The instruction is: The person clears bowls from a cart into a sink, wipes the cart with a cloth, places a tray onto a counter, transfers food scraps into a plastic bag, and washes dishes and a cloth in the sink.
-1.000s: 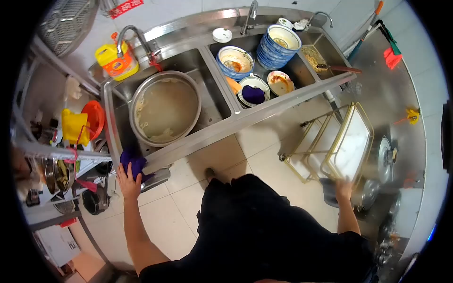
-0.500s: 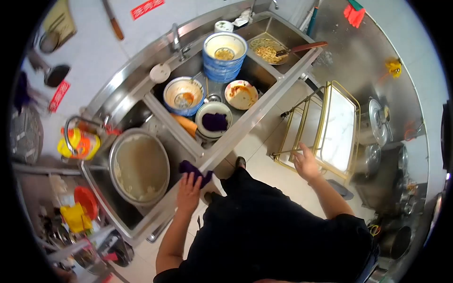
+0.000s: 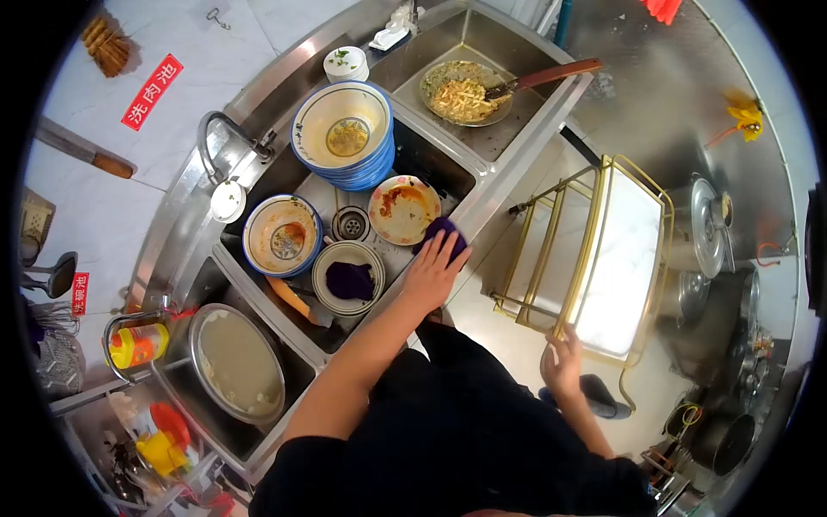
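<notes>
My left hand (image 3: 431, 274) presses a purple cloth (image 3: 448, 231) onto the front rim of the steel sink (image 3: 482, 188), its fingers over the cloth. Just beyond it a plate with red-brown sauce remains (image 3: 405, 211) lies in the middle basin. My right hand (image 3: 563, 362) is held in the air by the lower corner of a gold-framed trolley (image 3: 616, 267), its fingers apart with nothing in them. Whether it touches the trolley frame I cannot tell.
The middle basin holds stacked blue bowls (image 3: 349, 129), a soiled bowl (image 3: 282, 234) and a pot with another purple cloth (image 3: 351, 281). A large basin of cloudy water (image 3: 237, 362) stands left. The right basin has a strainer of food scraps (image 3: 465, 93).
My left hand has slid the cloth along the sink's front rim, rightward and away from me. My right hand has dropped lower beside the trolley. The view has shifted.
</notes>
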Motion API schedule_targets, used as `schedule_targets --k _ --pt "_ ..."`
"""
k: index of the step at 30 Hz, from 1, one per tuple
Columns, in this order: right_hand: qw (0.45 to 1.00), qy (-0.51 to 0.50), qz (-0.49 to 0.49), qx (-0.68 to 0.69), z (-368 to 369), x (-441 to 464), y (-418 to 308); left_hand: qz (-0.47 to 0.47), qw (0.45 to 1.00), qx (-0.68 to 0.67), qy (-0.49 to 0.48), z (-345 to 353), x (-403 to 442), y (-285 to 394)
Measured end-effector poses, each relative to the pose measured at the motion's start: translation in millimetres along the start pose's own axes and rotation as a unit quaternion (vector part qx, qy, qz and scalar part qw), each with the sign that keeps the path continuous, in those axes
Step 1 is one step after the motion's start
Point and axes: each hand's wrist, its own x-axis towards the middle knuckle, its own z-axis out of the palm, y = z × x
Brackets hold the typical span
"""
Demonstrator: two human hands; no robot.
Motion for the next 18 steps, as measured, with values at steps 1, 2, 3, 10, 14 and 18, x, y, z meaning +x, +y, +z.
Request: schedule_targets --k 1,2,3,10,14,18 --pt "1.0 -0.002 0.021 0.009 -6 1 -1 0.004 1.0 -0.015 0.005 9 22 0" --pt "0.997 -0.014 0.072 0.039 -10 -2 0 0.008 0.999 -0.029 0.011 17 44 0" --pt "0.999 -0.01 0.054 0.0 -9 -5 8 0.012 0.999 -0.043 0.018 26 65 -1" --pt "0.993 -0.048 0.106 0.024 -1 4 13 -0.043 0.994 -0.084 0.057 83 163 0" --pt "0.996 -0.067 0.042 0.038 0 17 0 -0.065 0.987 -0.116 0.095 74 135 4" --pt "0.995 -0.058 -0.049 0.06 8 31 -14 -0.048 0.998 -0.036 0.033 25 44 2"
